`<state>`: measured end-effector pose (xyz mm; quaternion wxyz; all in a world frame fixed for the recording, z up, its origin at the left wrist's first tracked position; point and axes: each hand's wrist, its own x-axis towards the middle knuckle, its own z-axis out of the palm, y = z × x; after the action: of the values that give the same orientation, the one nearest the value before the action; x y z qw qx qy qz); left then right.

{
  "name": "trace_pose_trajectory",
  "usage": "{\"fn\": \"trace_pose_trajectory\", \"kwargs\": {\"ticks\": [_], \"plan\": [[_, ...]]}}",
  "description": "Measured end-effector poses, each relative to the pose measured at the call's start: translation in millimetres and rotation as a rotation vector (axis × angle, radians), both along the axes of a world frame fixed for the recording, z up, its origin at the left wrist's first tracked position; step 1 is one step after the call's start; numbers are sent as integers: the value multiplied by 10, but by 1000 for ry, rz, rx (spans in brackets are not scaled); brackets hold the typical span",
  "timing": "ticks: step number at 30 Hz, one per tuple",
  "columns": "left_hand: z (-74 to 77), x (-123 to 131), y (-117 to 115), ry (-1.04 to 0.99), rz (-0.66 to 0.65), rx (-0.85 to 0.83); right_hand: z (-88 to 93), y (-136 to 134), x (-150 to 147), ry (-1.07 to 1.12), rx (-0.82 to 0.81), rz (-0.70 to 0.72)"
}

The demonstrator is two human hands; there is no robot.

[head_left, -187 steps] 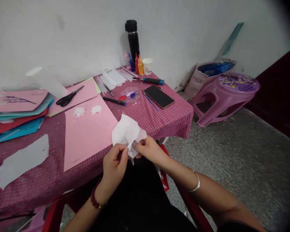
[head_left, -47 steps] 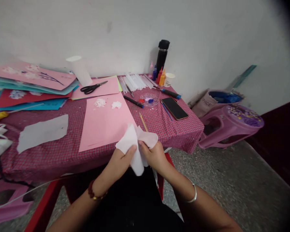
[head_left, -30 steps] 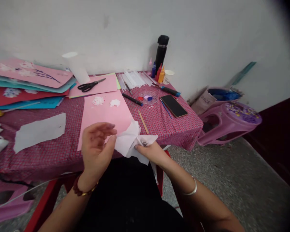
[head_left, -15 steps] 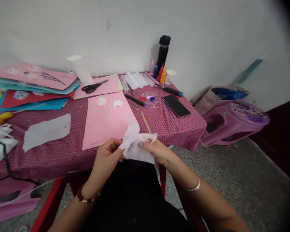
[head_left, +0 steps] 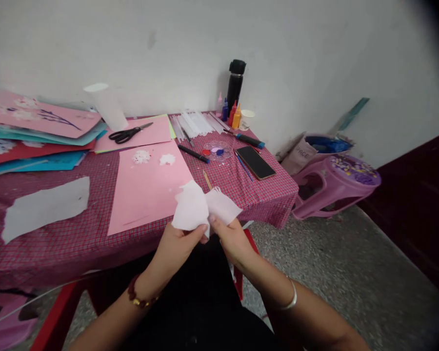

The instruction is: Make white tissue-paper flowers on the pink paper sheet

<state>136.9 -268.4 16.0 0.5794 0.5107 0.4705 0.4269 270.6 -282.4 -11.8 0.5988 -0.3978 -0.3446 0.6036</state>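
Note:
Both hands hold thin white tissue paper just over the table's front edge. My left hand pinches its left part between thumb and fingers. My right hand pinches the right part, its thumb close to the left thumb. A split or fold runs between the two parts; whether they are still joined I cannot tell. Behind the tissue lies a pink sheet with two small white crumpled tissue blossoms near its top. A pencil is partly covered by the tissue.
Another tissue piece lies at the left. Black scissors, a marker, a paint palette, a phone and paint bottles are spread across the checked tablecloth. A pink stool stands to the right.
My hands have come closer together, thumbs nearly meeting. The tissue, earlier bunched with a reddish mark showing, now fans upward in two parts. The view has shifted slightly right.

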Motion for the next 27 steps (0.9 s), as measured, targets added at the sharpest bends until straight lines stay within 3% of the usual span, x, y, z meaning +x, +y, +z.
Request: {"fn": "trace_pose_trajectory", "kwargs": {"ticks": [2, 7, 14, 18, 23, 27], "plan": [[40, -72, 20, -100, 34, -88, -35, 65, 11, 25, -71, -81], [85, -161, 61, -384, 200, -187, -34, 144, 48, -8, -115, -65], [8, -84, -1, -299, 135, -225, 87, 120, 114, -370, -5, -8], [87, -160, 44, -393, 169, -230, 61, 162, 153, -311, -57, -8], [163, -255, 105, -390, 69, -345, -4, 193, 183, -244, -56, 44], [197, -331, 142, -441, 117, -315, 9, 273, 167, -156, -96, 39]]}}
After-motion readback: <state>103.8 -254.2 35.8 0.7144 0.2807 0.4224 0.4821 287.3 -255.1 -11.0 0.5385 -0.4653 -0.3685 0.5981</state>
